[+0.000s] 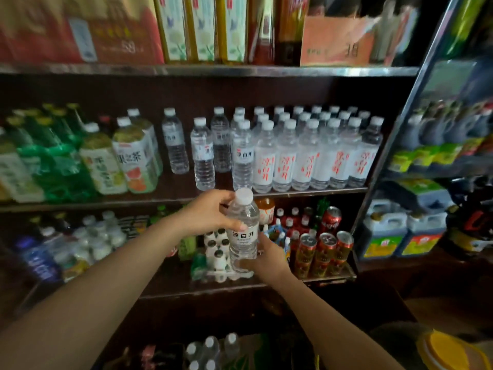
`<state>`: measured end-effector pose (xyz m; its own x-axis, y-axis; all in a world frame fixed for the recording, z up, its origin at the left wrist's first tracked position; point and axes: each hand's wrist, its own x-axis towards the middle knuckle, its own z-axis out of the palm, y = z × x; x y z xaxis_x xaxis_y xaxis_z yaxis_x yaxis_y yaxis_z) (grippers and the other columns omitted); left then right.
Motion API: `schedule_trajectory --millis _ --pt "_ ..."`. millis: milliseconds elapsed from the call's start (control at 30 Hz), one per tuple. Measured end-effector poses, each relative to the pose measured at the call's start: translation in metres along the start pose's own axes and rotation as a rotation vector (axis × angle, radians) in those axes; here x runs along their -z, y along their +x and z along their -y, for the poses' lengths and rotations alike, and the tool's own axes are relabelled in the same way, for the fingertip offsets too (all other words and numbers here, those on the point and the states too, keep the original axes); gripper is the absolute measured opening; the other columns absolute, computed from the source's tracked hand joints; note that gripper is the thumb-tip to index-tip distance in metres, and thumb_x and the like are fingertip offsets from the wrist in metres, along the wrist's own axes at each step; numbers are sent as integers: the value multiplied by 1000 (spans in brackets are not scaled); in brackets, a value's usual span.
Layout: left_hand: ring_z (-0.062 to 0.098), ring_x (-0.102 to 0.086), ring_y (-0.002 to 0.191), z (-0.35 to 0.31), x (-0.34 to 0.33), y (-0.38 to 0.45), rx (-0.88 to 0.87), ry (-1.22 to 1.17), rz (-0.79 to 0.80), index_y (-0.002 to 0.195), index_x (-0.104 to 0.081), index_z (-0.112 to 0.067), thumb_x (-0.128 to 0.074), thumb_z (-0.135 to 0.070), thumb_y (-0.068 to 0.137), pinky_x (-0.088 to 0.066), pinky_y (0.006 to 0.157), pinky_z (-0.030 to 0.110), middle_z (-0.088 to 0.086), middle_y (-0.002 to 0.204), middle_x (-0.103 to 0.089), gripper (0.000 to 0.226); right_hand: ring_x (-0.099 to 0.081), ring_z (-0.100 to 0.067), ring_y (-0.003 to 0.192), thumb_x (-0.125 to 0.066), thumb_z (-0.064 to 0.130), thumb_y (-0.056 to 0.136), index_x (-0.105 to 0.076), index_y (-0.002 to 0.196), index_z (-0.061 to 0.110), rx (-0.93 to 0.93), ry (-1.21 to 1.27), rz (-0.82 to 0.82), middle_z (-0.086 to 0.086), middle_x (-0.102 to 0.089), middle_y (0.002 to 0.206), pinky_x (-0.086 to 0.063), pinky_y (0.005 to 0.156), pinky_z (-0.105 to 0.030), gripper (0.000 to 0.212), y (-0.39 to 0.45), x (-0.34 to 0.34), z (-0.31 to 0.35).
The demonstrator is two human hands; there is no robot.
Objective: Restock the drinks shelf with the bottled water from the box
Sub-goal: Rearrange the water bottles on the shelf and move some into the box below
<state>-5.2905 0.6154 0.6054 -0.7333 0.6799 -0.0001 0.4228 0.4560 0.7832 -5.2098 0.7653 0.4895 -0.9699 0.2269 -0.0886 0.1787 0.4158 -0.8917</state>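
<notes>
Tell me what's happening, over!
Left hand and right hand both gripping one water bottle. Below the water shelf. Nothing blocking.

shelf (186,200) | water bottles (306,156), tea bottles (133,158) standing upright

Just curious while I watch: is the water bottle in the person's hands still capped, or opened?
Capped. The held bottle stands upright with its white cap on; whether the seal is intact is too small to tell.

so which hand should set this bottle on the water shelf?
Probably left. The left hand grips the bottle near its top, just below the gap beside the loose bottles; the right hand only supports the base.
</notes>
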Motion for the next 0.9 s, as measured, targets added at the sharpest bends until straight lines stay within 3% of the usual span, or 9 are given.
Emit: schedule_trajectory --millis 133,267,367,500,667,800,900 --pt "9 -66 100 -23 23 -1 -39 -55 -79 114 -65 -15 -83 -15 69 -51 96 36 -5 107 -70 49 -58 -15 108 -79 22 77 -50 133 22 72 -23 5 5 -63 121 -43 76 -20 63 4 14 33" --pt "7 -68 98 -31 40 2 -83 -108 -124 108 -65 -25 -80 -11 72 -53 91 30 -8 105 -72 42 -63 -10 93 -81 24 74 -55 126 23 102 -15 -23 6 -67 112 -50 65 -18 59 15 14 53" --pt "5 -68 96 -26 52 10 -92 -136 -158 103 -63 -31 -79 -9 72 -53 90 29 -11 103 -70 41 -65 -14 89 -80 24 72 -56 122 24 81 -32 -46 5 -69 105 -58 71 -35 55 32 9 62" --pt "-1 -65 95 -13 65 24 -95 -141 -181 106 -63 -31 -79 -11 73 -52 89 25 -14 99 -70 42 -62 -6 86 -82 18 72 -57 126 20 82 -1 -71 12 -66 97 -52 67 -17 60 54 1 71" --pt "-4 -64 92 8 83 52 -90 -151 -188 117 -62 -18 -78 -11 74 -51 83 17 -14 103 -69 46 -62 -8 93 -82 20 72 -56 126 23 45 -14 -106 9 -68 104 -51 76 -22 61 85 -9 80" --pt "2 -66 96 26 95 77 -96 -143 -186 118 -63 -17 -80 -14 73 -51 90 26 -10 106 -70 48 -55 3 75 -80 19 75 -56 121 25 33 -8 -132 13 -64 94 -37 54 -4 52 110 -14 84" --pt "6 -67 99 38 101 96 -85 -96 -170 120 -61 -22 -82 -23 71 -52 93 35 -10 109 -70 53 -60 -3 80 -79 19 76 -58 117 20 -4 5 -173 11 -67 93 -42 59 -9 47 130 -23 83"
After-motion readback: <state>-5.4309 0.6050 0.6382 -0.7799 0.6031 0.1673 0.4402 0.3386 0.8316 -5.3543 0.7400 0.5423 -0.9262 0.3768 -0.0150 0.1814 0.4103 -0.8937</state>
